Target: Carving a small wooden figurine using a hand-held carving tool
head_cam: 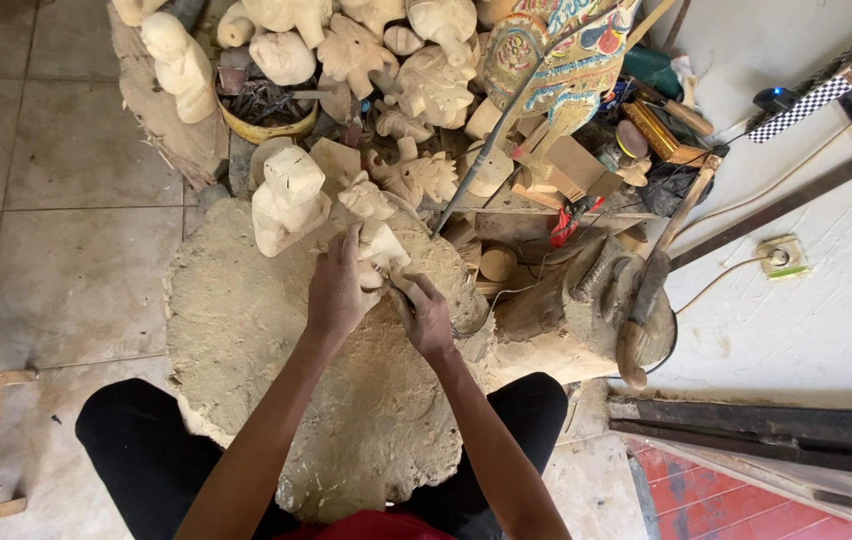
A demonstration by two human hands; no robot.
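I sit over a broad, sawdust-caked wooden slab [276, 340] that fills the middle of the tiled floor [56, 220], my black-trousered knees on either side of it. Beyond the slab's far edge lies a heap of pale, unpainted wood carvings [376, 60], with a brightly painted carved figure [556, 50] leaning among them. On the slab's far edge stands a blocky unfinished carving [289, 200], just left of my hands. A long-handled wooden mallet [651, 300] rests to the right, on a lump of wood just beside the slab, well clear of both hands. A yellow bowl of dark metal bits [266, 110] sits behind the blocky carving.

My left hand [338, 290] is clasped around a small pale carving [378, 245], pinning it upright at the slab's far edge, fingers wrapped over its left side. My right hand [424, 315] is clenched on a thin carving tool [393, 290], whose tip meets the lower part of the small carving; most of the tool is hidden by my fingers. The two hands are nearly touching.
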